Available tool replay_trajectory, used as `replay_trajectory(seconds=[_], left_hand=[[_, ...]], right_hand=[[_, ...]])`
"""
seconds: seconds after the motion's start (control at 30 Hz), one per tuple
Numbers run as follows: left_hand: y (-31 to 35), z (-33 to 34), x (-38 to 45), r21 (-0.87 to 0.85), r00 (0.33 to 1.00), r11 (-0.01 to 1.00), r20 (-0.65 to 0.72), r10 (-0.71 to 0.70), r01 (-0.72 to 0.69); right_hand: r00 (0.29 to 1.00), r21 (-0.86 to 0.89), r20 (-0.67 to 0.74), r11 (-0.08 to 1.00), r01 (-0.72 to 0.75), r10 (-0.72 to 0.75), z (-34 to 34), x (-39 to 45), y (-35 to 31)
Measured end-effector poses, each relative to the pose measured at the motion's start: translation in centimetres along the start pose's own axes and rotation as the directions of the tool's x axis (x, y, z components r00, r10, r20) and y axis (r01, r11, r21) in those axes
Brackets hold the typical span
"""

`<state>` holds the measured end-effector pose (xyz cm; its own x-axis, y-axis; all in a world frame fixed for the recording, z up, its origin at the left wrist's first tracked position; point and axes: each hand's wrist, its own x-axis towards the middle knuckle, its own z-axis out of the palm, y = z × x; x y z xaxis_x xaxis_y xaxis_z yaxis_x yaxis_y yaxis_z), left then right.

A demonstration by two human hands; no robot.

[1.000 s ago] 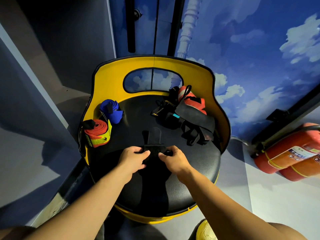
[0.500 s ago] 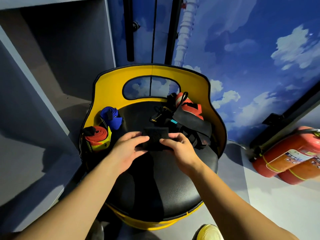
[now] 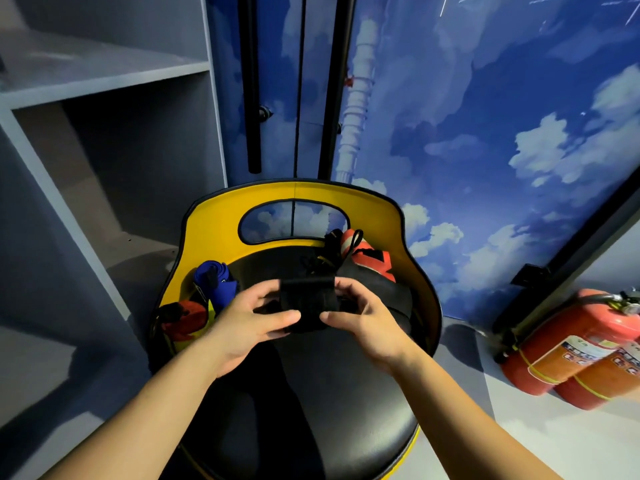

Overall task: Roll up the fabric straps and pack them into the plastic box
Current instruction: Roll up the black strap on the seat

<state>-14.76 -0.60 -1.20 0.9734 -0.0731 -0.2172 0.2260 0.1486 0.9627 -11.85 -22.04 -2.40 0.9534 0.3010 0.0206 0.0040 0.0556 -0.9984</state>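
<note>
1. A grey shelf unit (image 3: 104, 81) stood at the far left, its compartments showing nothing inside.
2. On the left rim of the seat (image 3: 311, 393) lay two finished rolls: a red roll (image 3: 185, 322) nearest the edge and a blue roll (image 3: 214, 280) just behind it, both resting against the yellow backrest (image 3: 214, 230).
3. The left hand (image 3: 242, 323) gripped the left end of the black strap (image 3: 308, 303), thumb below and fingers curled over the top.
4. The black strap was held in the air above the middle of the seat, wound into a short, thick bundle between the two hands.
5. Handling judgement: the strap appeared light, soft and limp (a loose roll would probably spring open). Best taken by both ends of the roll, with pressure kept on the outer flap.
6. The right hand (image 3: 360, 317) pinched the right end of the roll, thumb underneath, fingers bent round the upper edge.
7. Behind the right hand lay a heap of unrolled straps (image 3: 367, 261), red and black, against the backrest.
8. The seat was black, padded and smooth, and looked slightly glossy.
9. A blue wall with painted clouds (image 3: 502, 133) filled the background; two red fire extinguishers (image 3: 571, 351) lay on the floor at the far right.
10. No plastic box was in view.
</note>
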Motion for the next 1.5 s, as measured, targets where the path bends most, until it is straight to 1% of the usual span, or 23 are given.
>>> replay_trajectory(seconds=[0.07,0.1,0.13,0.2,0.27,0.3,0.37,0.47,0.53,0.6,0.67,0.73,0.83,0.9,0.97,1.1,1.2,1.27,1.5], left_hand=[[-0.4,-0.3,0.2,0.106,1.0,0.994,-0.015,0.023,-0.021],[-0.6,-0.5,0.3,0.184,0.998,0.982,-0.029,0.052,-0.046],[-0.7,-0.7,0.4,0.276,0.995,0.958,-0.037,0.09,-0.076],[-0.7,-0.8,0.6,0.416,0.988,0.901,-0.034,0.152,-0.125],[-0.6,-0.6,0.7,0.467,0.982,0.87,-0.022,0.188,-0.156],[-0.6,-0.5,0.7,0.49,0.978,0.854,-0.007,0.208,-0.177],[-0.9,-0.4,1.0,0.556,0.969,0.801,0.035,0.243,-0.221],[-1.3,0.1,0.9,0.665,0.956,0.694,0.122,0.265,-0.277],[-1.5,0.4,0.8,0.701,0.954,0.654,0.143,0.264,-0.286],[-1.6,0.4,0.8,0.7,0.951,0.65,0.15,0.272,-0.296],[-1.7,0.3,0.9,0.683,0.95,0.665,0.158,0.269,-0.302],[-1.9,0.2,1.1,0.664,0.954,0.686,0.166,0.251,-0.296],[-2.1,0.0,1.4,0.645,0.958,0.712,0.14,0.249,-0.279],[-2.4,-0.1,1.6,0.632,0.961,0.727,0.119,0.251,-0.268],[-2.5,-0.3,1.8,0.622,0.963,0.739,0.101,0.252,-0.258],[-2.6,-0.8,2.1,0.621,0.966,0.744,0.095,0.239,-0.246],[-2.2,-0.8,2.2,0.639,0.969,0.734,0.081,0.232,-0.229],[-1.9,-0.7,2.3,0.629,0.969,0.745,0.056,0.242,-0.223],[-1.1,-0.7,2.9,0.623,0.959,0.75,0.005,0.283,-0.224]], right_hand=[[0.999,-0.041,0.047,0.999,-0.002,0.004,-0.3,0.2,0.5],[0.998,-0.028,0.055,0.999,-0.023,0.024,-0.5,0.3,0.5],[0.997,0.014,0.046,0.998,-0.064,0.064,-0.6,0.5,0.1],[0.987,0.067,-0.035,0.985,-0.156,0.159,-0.9,1.0,-0.8],[0.965,0.049,-0.145,0.976,-0.212,0.217,-1.0,1.8,-1.5],[0.957,0.045,-0.174,0.973,-0.227,0.231,-1.1,2.2,-1.5],[0.947,0.022,-0.207,0.969,-0.247,0.246,-1.0,2.9,-1.4],[0.94,-0.027,-0.226,0.963,-0.269,0.257,-0.7,3.3,-1.3],[0.947,-0.05,-0.235,0.97,-0.237,0.219,-0.5,3.4,-1.0],[0.952,-0.147,-0.284,0.976,-0.161,0.114,-0.4,3.6,-0.4],[0.937,-0.256,-0.348,0.961,-0.108,0.013,-0.3,3.9,0.1],[0.908,-0.298,-0.414,0.953,-0.061,-0.072,-0.3,3.9,0.0],[0.875,-0.353,-0.453,0.936,0.001,-0.171,-0.2,4.1,-0.3],[0.874,-0.323,-0.453,0.946,0.025,-0.178,-0.3,4.3,-0.4],[0.888,-0.29,-0.426,0.956,0.045,-0.171,-0.4,4.3,-0.5],[0.911,-0.281,-0.368,0.956,0.081,-0.185,-0.5,4.2,-1.1],[0.923,-0.295,-0.332,0.951,0.095,-0.195,-0.7,4.1,-1.5],[0.924,-0.298,-0.322,0.948,0.11,-0.208,-0.6,4.0,-1.9],[0.902,-0.389,-0.307,0.905,0.174,-0.305,0.1,3.3,-2.8]])
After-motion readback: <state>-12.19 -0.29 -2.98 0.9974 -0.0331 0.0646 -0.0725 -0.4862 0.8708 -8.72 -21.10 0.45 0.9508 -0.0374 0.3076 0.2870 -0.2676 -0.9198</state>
